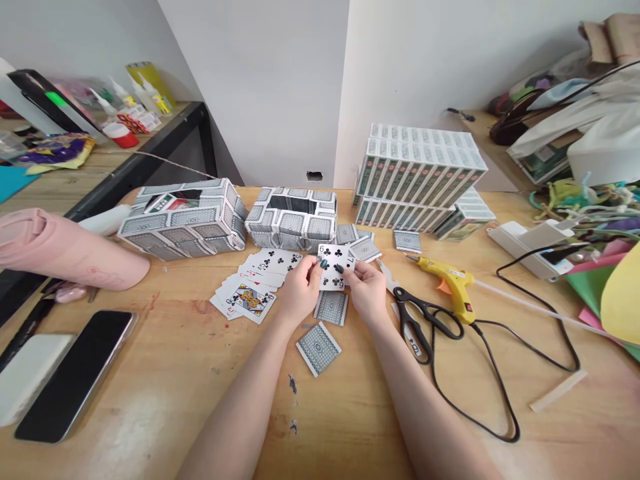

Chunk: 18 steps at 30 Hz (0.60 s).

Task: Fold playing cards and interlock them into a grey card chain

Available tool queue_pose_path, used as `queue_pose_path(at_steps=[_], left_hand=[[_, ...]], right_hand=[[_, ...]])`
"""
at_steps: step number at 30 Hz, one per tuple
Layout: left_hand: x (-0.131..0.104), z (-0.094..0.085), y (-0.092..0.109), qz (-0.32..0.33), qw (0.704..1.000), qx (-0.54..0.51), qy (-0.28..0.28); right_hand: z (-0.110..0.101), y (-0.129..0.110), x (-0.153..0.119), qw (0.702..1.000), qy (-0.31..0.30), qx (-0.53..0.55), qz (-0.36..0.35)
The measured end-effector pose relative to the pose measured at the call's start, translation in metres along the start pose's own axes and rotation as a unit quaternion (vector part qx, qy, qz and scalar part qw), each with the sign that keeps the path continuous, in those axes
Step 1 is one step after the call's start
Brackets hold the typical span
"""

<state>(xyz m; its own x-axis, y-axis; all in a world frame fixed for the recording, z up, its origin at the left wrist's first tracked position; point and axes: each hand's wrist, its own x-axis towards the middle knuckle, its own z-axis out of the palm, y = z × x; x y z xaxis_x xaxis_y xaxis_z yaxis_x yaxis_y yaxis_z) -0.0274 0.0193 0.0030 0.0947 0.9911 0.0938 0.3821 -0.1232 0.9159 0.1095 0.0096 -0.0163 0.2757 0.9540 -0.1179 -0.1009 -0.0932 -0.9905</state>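
Both hands meet over the middle of the table, each pinching playing cards (333,277) that show a six of clubs in front and the edge of a seven beside it. My left hand (303,287) grips their left side, and my right hand (365,287) grips their right. Face-up cards (250,299), a queen among them, lie fanned left of my left hand. Below the held cards lie patterned card pieces (319,348), back side up. Behind the hands stand two boxes covered in card backs, a larger one (185,223) and a smaller one (293,223).
Black scissors (415,320) and a yellow glue gun (453,287) with a looping cable lie at the right. Stacked card packs (420,167) stand behind them. A white power strip (533,247) is further right. At the left are a phone (75,377) and a pink roll (70,250).
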Motion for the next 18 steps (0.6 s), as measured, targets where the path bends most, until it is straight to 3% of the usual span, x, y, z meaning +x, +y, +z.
queue_pose_path(at_steps=[5, 11, 13, 18], left_hand=[[0.0, 0.0, 0.003, 0.008, 1.0, -0.009, 0.022], [0.007, -0.011, 0.001, -0.011, 0.99, -0.142, 0.006], [0.009, -0.014, -0.001, -0.021, 0.976, -0.215, -0.027], [0.011, -0.024, -0.005, -0.119, 0.923, -0.341, -0.132]], right_hand=[[0.0, -0.002, -0.002, 1.0, 0.002, -0.014, -0.001], [0.005, -0.009, -0.005, 0.998, -0.039, 0.05, 0.024], [0.005, -0.01, -0.005, 0.996, -0.051, 0.061, 0.032], [0.004, -0.013, -0.007, 0.994, -0.08, 0.064, 0.035]])
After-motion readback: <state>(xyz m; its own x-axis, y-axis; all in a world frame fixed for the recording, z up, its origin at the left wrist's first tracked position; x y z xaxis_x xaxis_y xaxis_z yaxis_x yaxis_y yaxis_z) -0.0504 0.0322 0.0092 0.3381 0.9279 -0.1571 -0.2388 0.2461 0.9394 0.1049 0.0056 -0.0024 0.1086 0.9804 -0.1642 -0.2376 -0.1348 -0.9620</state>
